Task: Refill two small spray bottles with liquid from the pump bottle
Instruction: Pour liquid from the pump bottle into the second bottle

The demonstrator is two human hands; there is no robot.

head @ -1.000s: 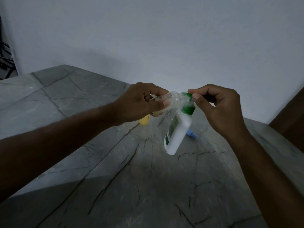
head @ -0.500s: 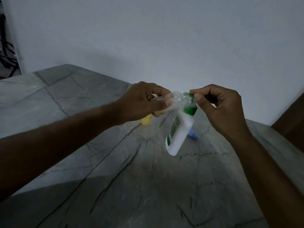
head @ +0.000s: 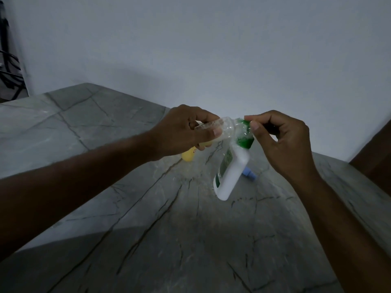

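Pump bottle (head: 230,174) hangs in the air above the tabletop (head: 148,240), tilted, base down and toward the camera, green pump top (head: 245,137) up by the right hand (head: 281,142). Body is white with a green label strip down one side.

Right hand fingers (head: 255,125): curled, thumb and forefinger pinched on the green pump top; the other fingers are folded in behind. Whole bottle hangs below that pinch.

Left hand (head: 186,130) fingers: curled round a small clear spray bottle (head: 213,129), held roughly on its side. Thumb lies across its near face, other fingers wrap behind. The small bottle's open end points right and meets the green pump top, touching or nearly so; the exact contact is too blurred to tell. Clear wall looks wet or bubbly, with a pale yellowish layer along its lower side under the thumb.

Below and behind the left fingers, a yellow bottle (head: 189,155) rests on the tabletop, mostly hidden by the hand. Below the right fingers, just behind the pump bottle's body, a small blue piece (head: 249,174) lies on the tabletop; can't tell what it is.

Tabletop is grey stone with dark veins. Plain white wall (head: 211,49) behind. Lighting is dim, one bright patch on the stone under the bottles.
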